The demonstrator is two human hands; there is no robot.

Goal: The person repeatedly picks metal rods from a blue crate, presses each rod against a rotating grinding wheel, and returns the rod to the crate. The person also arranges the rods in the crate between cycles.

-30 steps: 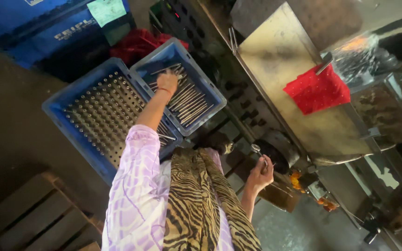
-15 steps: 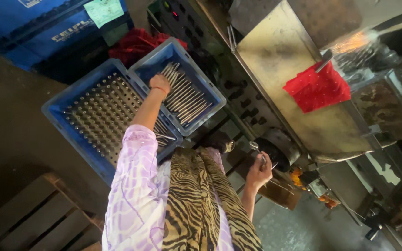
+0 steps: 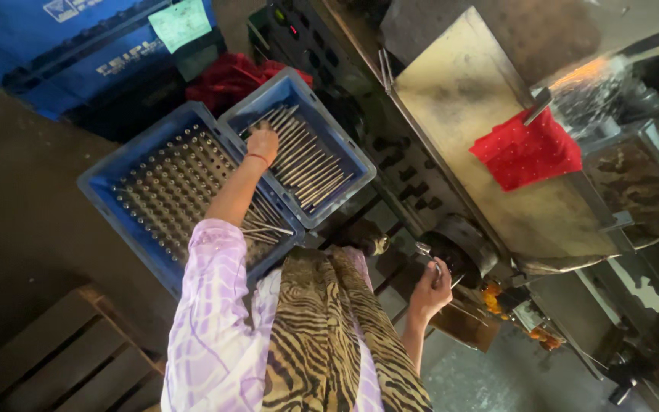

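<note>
I can't make out my left hand (image 3: 263, 143)'s fingers — it rests on metal rods (image 3: 310, 164) in the blue crate (image 3: 348, 156); my right hand (image 3: 430, 288) grips a thin rod (image 3: 425, 251).

My left arm wears a loose sleeve (image 3: 211, 320) of pale lilac cloth crossed with white tie-dye streaks, ending near the elbow so that the forearm beyond it is bare. A thin red thread band (image 3: 258, 157) circles the wrist of my left hand (image 3: 263, 143). Down my front hangs a scarf (image 3: 329, 336) striped in black and tan like a zebra or tiger hide (its folds run lengthwise), while my right hand (image 3: 430, 288) and forearm carry no sleeve or ornament that I can make out.
</note>
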